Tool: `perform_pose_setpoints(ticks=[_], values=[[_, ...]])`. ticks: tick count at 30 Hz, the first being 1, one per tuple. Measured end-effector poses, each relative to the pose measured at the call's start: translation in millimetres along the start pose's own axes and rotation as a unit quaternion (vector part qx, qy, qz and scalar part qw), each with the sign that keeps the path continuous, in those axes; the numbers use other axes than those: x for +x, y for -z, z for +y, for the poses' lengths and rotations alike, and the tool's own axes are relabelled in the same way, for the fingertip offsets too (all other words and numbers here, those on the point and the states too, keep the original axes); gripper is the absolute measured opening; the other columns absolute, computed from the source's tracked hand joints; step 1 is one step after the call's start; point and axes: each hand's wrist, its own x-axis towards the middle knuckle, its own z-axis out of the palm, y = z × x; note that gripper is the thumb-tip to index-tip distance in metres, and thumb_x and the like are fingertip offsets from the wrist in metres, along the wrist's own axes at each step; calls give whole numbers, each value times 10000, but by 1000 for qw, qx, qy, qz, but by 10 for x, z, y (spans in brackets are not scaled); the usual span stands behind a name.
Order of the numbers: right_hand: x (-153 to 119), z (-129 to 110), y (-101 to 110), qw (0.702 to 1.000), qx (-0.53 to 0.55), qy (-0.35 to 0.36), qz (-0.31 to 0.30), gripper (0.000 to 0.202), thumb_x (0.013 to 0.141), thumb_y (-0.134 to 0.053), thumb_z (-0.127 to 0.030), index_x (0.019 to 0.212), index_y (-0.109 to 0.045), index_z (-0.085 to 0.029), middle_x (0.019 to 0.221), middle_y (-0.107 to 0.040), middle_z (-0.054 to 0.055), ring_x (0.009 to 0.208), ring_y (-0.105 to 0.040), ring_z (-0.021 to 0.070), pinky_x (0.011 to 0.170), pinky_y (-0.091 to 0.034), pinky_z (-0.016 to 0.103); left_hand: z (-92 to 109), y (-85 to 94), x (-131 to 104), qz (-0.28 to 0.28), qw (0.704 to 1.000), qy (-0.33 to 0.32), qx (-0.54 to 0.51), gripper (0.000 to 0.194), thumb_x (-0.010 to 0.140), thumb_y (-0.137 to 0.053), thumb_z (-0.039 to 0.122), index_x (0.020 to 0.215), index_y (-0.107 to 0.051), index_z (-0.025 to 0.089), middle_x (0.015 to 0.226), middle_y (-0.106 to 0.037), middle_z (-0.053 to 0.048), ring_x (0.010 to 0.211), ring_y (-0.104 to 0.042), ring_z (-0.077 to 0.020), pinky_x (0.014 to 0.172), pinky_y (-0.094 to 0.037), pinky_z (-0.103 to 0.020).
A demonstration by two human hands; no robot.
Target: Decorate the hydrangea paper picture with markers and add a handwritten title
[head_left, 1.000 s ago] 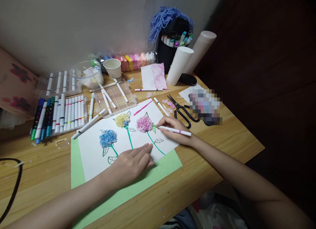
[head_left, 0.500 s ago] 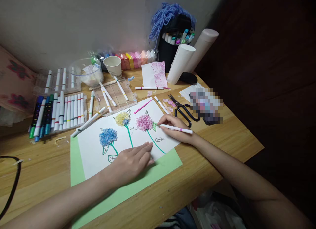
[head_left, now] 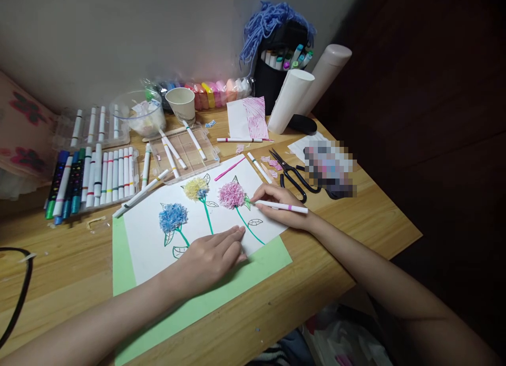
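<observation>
A white paper (head_left: 148, 250) with drawn green stems and leaves lies on a green sheet (head_left: 253, 271). It carries a blue tufted flower (head_left: 173, 217), a yellow one (head_left: 194, 189) with a blue patch, and a pink one (head_left: 231, 195). My left hand (head_left: 215, 258) rests on the lower part of the paper, fingers extended together, holding nothing. In my right hand (head_left: 276, 203) is a white marker (head_left: 292, 207) with a pink band; its tip is at the leaf beside the pink flower, where some green colour shows.
Black-handled scissors (head_left: 294, 176) lie right of the paper. Behind it are a clear tray (head_left: 205, 163), a paper cup (head_left: 181, 107) and a bowl of scraps (head_left: 144, 121). Many markers (head_left: 114, 176) lie left. White rolls (head_left: 292, 100) and a black pen case (head_left: 271, 87) stand at back right.
The green on the leaf by the pink flower looks slightly fuller. My right hand has barely shifted with the marker; my left hand stays in place.
</observation>
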Motion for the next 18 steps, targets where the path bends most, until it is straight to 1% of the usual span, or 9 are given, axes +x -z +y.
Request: perform_pose_setpoints(ticks=[2,5,8,11,14,18], values=[[-4,0,0,1000,-2,5,-16,101,806,-560,-177,896,-604,-186,893,-613,38,826,-571,167,713,-437,286,-1,-3,-7,-2,1000,0,0,184,941,-426,220,879,-555,104,1061,-681,-139,1031,-635,-208,831,-571,-316],[-11,2,5,1000,-10,10,-5,110,806,-556,-167,903,-604,-188,901,-611,38,825,-568,163,712,-436,285,-1,-7,-13,-6,1000,-1,-3,173,937,-438,215,888,-554,96,1058,-682,-142,1037,-632,-211,837,-570,-316],[-17,3,15,1000,-2,10,-23,103,803,-559,-167,895,-601,-186,878,-610,34,807,-570,160,703,-439,286,1,-4,-13,-7,1000,1,-2,171,937,-436,215,893,-554,99,1060,-681,-139,1038,-631,-210,828,-573,-313],[-15,1,22,1000,-4,4,-14,98,802,-560,-167,890,-598,-184,874,-610,34,817,-571,165,711,-439,292,2,3,-6,-7,1000,1,-1,178,940,-431,218,882,-553,103,1074,-677,-136,1046,-627,-211,827,-572,-312],[-8,-2,24,1000,3,3,-27,94,805,-559,-178,890,-599,-181,882,-611,37,830,-575,171,723,-442,298,5,6,1,-7,1000,1,-1,191,945,-423,218,865,-554,104,1082,-675,-133,1049,-625,-205,843,-564,-304],[-6,1,36,1000,10,-1,-24,101,802,-555,-175,893,-597,-179,889,-611,39,828,-575,171,726,-445,299,6,3,2,-8,1000,3,0,192,946,-423,220,865,-556,107,1095,-672,-126,1054,-622,-204,830,-570,-303]])
